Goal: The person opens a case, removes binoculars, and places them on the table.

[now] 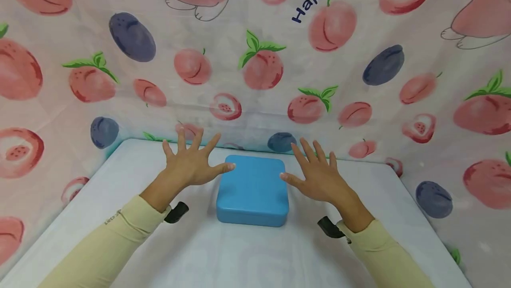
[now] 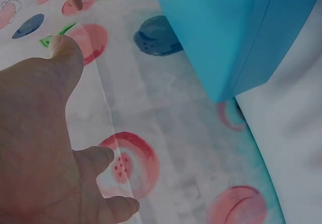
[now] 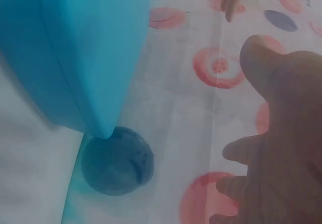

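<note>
A blue box point(image 1: 253, 190) with rounded corners and a smooth top rests on the white table, between the two hands. To its left, my left hand point(image 1: 190, 163) is held up with the fingers spread, the thumb over the box's left edge. My right hand point(image 1: 317, 177) is likewise spread on the other side, its thumb close to the box's right edge. Neither hand holds anything. The box's side shows a thin seam in the left wrist view point(image 2: 226, 32) and the right wrist view, where the box point(image 3: 90, 48) stands beside the hand.
The white table point(image 1: 255, 257) spreads out around the box. Behind it and at the sides hangs a cloth point(image 1: 239, 13) printed with peaches, blue fruit and the word "Happy". A dark device point(image 1: 176, 212) sits at the left wrist and another device point(image 1: 330, 227) at the right.
</note>
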A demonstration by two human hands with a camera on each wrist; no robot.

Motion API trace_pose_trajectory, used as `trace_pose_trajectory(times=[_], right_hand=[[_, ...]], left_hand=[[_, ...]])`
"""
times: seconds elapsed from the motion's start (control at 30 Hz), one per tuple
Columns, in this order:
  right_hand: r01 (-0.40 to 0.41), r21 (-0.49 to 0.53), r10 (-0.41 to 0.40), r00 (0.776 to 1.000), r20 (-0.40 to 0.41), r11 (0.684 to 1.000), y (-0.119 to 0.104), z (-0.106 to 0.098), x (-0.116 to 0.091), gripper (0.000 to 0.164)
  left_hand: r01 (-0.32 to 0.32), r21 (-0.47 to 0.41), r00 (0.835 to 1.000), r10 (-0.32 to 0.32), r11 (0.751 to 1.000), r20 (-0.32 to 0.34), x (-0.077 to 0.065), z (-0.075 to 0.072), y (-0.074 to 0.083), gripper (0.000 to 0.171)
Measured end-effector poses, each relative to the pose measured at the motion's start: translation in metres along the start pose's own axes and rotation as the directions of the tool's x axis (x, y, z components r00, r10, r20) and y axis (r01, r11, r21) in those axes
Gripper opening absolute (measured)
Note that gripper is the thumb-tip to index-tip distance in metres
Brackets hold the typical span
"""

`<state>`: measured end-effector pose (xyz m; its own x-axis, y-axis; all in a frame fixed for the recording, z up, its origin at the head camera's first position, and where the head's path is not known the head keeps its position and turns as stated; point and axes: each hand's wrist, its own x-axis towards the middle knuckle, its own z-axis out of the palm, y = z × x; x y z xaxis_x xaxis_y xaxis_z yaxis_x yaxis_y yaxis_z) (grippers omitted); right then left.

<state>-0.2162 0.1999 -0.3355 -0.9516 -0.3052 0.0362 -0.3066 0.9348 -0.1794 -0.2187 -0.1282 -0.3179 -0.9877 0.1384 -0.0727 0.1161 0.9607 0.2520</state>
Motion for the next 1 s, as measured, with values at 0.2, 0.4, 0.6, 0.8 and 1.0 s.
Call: trace_pose_trajectory(times=[0.2, 0.4, 0.6, 0.8, 1.0], right_hand=[[-0.002, 0.012, 0.002, 1.0, 0.0, 1.0, 0.0, 0.006, 0.0, 0.092], [-0.017, 0.089, 0.014, 0.999, 0.036, 0.996, 0.006, 0.013, -0.002, 0.091], [-0.014, 0.113, 0.008, 0.998, 0.056, 0.994, 0.011, 0.023, -0.001, 0.09], [-0.021, 0.125, 0.013, 0.998, 0.069, 0.992, 0.012, 0.029, -0.003, 0.092], [-0.024, 0.101, 0.017, 0.997, 0.074, 0.995, 0.013, 0.035, -0.004, 0.091]], left_hand=[[0.004, 0.004, 1.0, -0.004, 1.0, -0.001, 0.0, 0.003, -0.003, 0.104], [-0.001, -0.005, 1.0, 0.001, 1.0, 0.001, 0.003, 0.009, -0.003, 0.104], [0.01, -0.006, 1.0, -0.01, 1.0, 0.012, 0.005, 0.018, -0.003, 0.104], [0.004, -0.007, 1.0, -0.004, 1.0, 0.012, 0.007, 0.024, -0.005, 0.105], [0.004, -0.026, 1.0, -0.003, 1.0, 0.019, 0.007, 0.031, -0.006, 0.104]])
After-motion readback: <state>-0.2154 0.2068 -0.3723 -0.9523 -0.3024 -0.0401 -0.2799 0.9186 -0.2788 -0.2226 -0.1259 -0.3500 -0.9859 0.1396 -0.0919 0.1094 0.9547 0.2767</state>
